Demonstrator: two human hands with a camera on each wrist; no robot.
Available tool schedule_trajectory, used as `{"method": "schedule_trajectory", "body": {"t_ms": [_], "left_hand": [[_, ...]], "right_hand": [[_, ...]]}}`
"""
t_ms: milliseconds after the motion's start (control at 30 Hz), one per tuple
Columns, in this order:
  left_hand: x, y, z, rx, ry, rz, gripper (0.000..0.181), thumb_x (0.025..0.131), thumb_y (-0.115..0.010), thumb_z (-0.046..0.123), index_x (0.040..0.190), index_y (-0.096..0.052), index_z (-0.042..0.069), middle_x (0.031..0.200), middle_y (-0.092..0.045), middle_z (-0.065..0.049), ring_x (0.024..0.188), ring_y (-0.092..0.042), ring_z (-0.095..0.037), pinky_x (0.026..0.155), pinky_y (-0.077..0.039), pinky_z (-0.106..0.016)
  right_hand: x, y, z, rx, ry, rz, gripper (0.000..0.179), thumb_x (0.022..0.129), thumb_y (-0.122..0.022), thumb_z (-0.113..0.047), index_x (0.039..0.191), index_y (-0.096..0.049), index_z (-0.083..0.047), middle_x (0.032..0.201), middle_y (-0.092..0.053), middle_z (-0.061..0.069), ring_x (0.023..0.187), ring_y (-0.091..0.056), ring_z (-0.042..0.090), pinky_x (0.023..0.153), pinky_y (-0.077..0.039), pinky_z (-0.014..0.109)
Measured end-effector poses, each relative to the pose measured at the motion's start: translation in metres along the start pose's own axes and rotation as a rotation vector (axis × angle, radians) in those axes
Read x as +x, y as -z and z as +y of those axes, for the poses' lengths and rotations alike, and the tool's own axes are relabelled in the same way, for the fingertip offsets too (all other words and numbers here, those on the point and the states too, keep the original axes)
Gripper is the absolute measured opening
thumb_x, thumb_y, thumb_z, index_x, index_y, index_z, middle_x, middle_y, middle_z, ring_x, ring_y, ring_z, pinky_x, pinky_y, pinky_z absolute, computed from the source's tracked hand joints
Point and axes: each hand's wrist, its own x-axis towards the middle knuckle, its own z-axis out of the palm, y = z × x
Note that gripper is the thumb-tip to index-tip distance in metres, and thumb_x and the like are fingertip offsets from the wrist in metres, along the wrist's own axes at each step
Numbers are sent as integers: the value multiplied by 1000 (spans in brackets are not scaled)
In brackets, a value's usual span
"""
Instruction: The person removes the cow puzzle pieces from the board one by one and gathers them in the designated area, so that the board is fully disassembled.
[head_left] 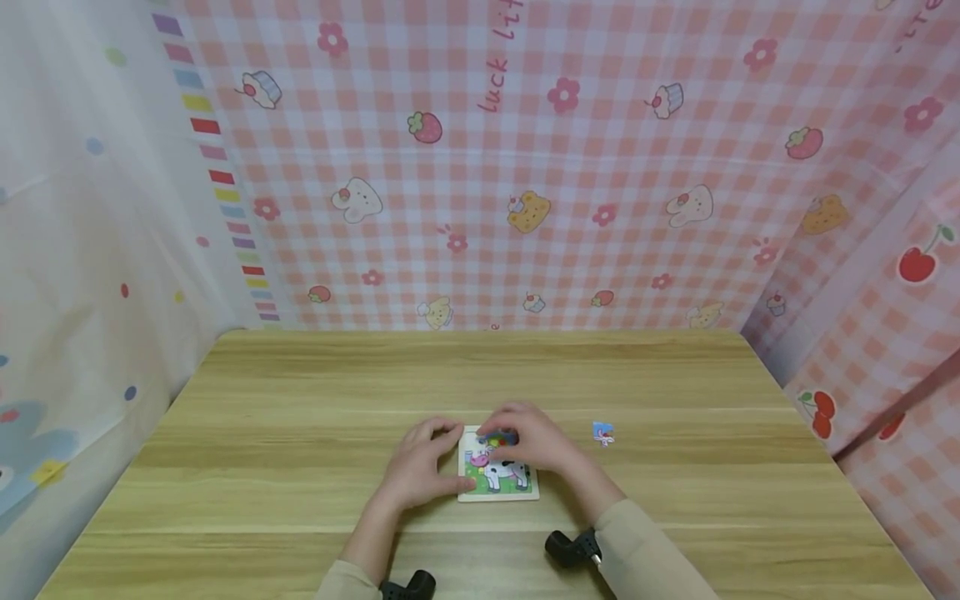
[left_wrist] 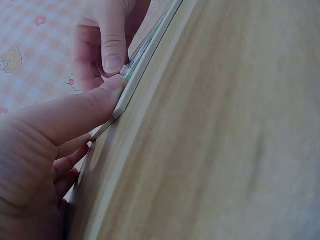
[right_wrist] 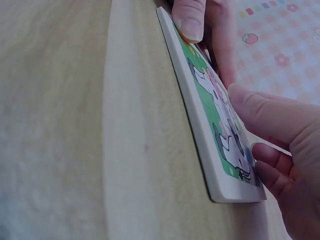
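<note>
A small wooden jigsaw puzzle (head_left: 498, 493) with a pale frame and a cow picture lies flat on the table. At its left side my left hand (head_left: 417, 468) grips the frame, thumb over the front left corner and fingers along the edge. My right hand (head_left: 534, 437) reaches over its upper right part, thumb and fingers pinching a blue, green and red puzzle piece (head_left: 499, 439) at the top of the picture. In the right wrist view, the right thumb (right_wrist: 250, 102) is close over the cow picture. Part of the puzzle is hidden under the right hand.
A loose blue puzzle piece (head_left: 603, 432) lies on the wooden table (head_left: 300, 400), right of the puzzle. Black wrist devices (head_left: 572, 549) sit at both sleeves. A pink checked cloth (head_left: 480, 167) hangs behind the table, with more printed cloths at both sides.
</note>
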Motion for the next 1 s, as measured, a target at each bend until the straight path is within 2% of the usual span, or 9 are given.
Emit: {"method": "schedule_trajectory", "body": {"t_ms": [433,1000], "left_hand": [[0,1,0,-5,-6,-2,86,75,-84,45,143,-52,4,141,-49,-9,132,-39,-34,108,-32,-57],[0,0,-1,-7,-4,2,86,74,-84,45,143,-53,4,140,-49,-8,132,-39,-33,108,-33,-55]], "right_hand": [[1,-3,2,-18,-10,-6,30,81,-83,-25,109,-75,-19,110,-60,-2,106,-53,21,93,-44,44],[2,-5,1,-9,-59,-7,21,82,-82,-21,102,-74,-19,104,-55,-4,101,-50,20,88,-42,41]]}}
